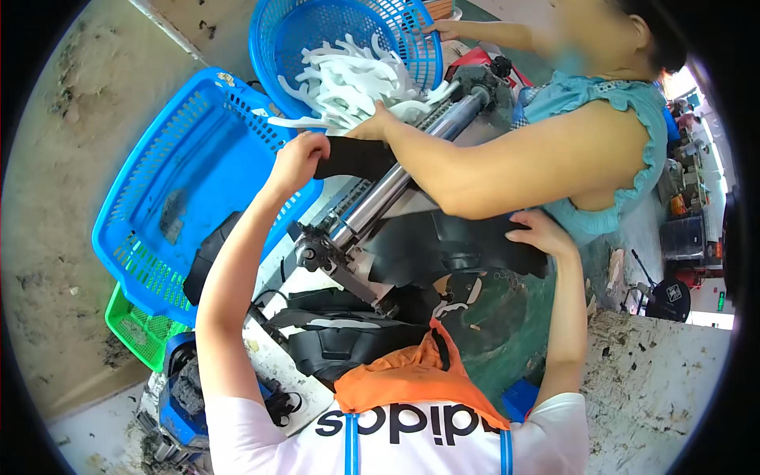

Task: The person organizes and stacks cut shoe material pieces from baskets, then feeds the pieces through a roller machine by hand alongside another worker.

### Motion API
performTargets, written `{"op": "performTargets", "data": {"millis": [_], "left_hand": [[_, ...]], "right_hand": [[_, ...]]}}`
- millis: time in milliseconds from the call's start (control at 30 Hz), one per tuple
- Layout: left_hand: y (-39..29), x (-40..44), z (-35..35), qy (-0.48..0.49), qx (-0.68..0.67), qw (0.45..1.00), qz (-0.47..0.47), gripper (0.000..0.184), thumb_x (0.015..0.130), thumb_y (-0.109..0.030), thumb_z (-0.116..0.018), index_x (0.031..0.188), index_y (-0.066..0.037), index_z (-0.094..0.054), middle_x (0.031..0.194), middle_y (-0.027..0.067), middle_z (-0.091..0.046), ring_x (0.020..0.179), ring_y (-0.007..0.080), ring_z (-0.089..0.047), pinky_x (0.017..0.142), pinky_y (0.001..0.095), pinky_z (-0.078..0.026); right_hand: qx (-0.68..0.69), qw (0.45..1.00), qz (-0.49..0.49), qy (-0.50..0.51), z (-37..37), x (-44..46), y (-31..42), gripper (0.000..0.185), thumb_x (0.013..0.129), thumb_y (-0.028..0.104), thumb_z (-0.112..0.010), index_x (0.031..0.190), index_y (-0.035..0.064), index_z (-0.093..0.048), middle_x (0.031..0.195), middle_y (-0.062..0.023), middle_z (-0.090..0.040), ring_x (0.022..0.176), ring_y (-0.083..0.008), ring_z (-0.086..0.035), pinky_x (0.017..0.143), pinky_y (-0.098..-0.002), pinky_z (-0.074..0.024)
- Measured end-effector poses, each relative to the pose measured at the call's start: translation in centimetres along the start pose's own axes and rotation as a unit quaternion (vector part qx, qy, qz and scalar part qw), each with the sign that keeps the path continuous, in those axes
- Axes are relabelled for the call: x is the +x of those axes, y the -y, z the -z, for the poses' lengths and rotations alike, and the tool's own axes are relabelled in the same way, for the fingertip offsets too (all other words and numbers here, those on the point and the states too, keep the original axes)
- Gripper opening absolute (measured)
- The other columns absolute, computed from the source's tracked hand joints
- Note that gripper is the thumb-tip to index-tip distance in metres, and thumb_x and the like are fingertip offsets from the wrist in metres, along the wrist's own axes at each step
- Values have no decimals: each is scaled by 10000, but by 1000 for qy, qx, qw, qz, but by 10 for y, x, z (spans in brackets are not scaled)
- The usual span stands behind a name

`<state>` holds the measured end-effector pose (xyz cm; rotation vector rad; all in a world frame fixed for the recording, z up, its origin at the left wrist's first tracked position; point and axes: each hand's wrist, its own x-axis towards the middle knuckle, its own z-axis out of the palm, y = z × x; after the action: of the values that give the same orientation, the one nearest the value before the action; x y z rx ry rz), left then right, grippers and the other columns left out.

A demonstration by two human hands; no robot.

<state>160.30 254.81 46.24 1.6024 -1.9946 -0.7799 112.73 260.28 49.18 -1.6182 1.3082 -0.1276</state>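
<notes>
Black pieces held on both sides of the roller (372, 202)

Nearest, an orange cloth (396, 378) lies against the person's shirt, with black moulded parts (336, 348) stacked just beyond. The right hand (545, 235) pinches the right end of a black moulded piece (443, 247), its forearm rising steeply and the fingers turned inward. Farther out, the left arm stretches more fully, passing over the large blue basket (127, 178); the left hand (301, 162) closes thumb and fingers on a flat black piece (360, 158) beside the roller. Whether the two pieces join underneath cannot be told.

The step in hand seems to be handling pieces at the roller; the next move calls for a flat edge and clear fingers, since a co-worker's hand (374, 125) is just beside, near the white strips (352, 79).
</notes>
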Motion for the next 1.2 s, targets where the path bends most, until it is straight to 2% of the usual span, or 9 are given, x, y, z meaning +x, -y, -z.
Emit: {"op": "performTargets", "data": {"millis": [67,200,433,567,667,867,1000,1133,1200], "left_hand": [[1,-4,-12,59,151,987,1,129,772,-49,-605,892,-58,-651,885,125,-569,883,257,-591,731,351,-485],[21,-11,-59,98,151,983,-31,208,759,-246,-672,878,-76,-691,1041,190,-549,940,352,-568,784,430,-473],[-22,-11,-1,-124,19,991,-47,184,769,-49,-578,931,-80,-660,1087,197,-599,962,371,-597,814,427,-488],[1,-21,-40,58,159,986,2,272,764,-27,-480,887,-109,-709,1186,248,-528,979,387,-590,872,412,-478],[3,-22,-57,130,126,983,-29,236,853,-241,-545,996,-143,-704,1138,254,-507,1034,411,-509,925,434,-405],[-5,-18,-57,121,157,977,-74,271,846,-312,-582,971,-99,-693,1141,247,-507,998,405,-514,895,420,-421],[11,-10,-56,0,103,993,-59,303,740,-221,-698,974,-43,-623,1084,243,-550,937,379,-567,807,412,-473],[8,2,-29,-82,-38,987,-135,332,747,-43,-597,1077,-83,-598,1047,187,-558,974,377,-559,847,413,-457],[2,-3,-26,-28,63,994,-84,303,822,-52,-503,1088,-119,-630,1026,197,-521,964,387,-532,843,426,-449]], "right_hand": [[-5,994,95,-45,-6,13,7,423,787,150,-692,1155,-12,-558,1051,-89,-612,978,-129,-527,859,-300,-424],[-84,996,4,20,0,-5,12,464,774,164,-705,1177,0,-542,1083,-84,-601,1001,-152,-523,872,-313,-419],[46,999,-8,11,2,-8,7,228,786,121,-678,955,-16,-609,897,-25,-639,845,-94,-558,781,-263,-442],[56,998,14,-21,-3,4,6,170,817,123,-657,907,-10,-600,847,-9,-621,809,-75,-542,737,-250,-437],[68,997,8,-38,-5,-2,5,167,838,142,-648,896,-5,-595,809,10,-604,781,-57,-528,706,-232,-430],[90,994,-7,-63,0,10,2,195,840,143,-645,935,-17,-587,834,-4,-613,793,-52,-543,692,-227,-440],[112,993,-12,22,4,-17,14,242,808,45,-650,1026,-28,-575,887,-42,-643,809,-82,-590,728,-222,-466],[108,994,8,-20,-23,10,26,289,781,9,-665,1054,-19,-575,931,-39,-648,853,-83,-592,776,-234,-470],[181,977,94,-66,-47,33,30,316,765,11,-667,1067,-6,-575,943,-59,-643,879,-133,-599,778,-279,-472]]}}
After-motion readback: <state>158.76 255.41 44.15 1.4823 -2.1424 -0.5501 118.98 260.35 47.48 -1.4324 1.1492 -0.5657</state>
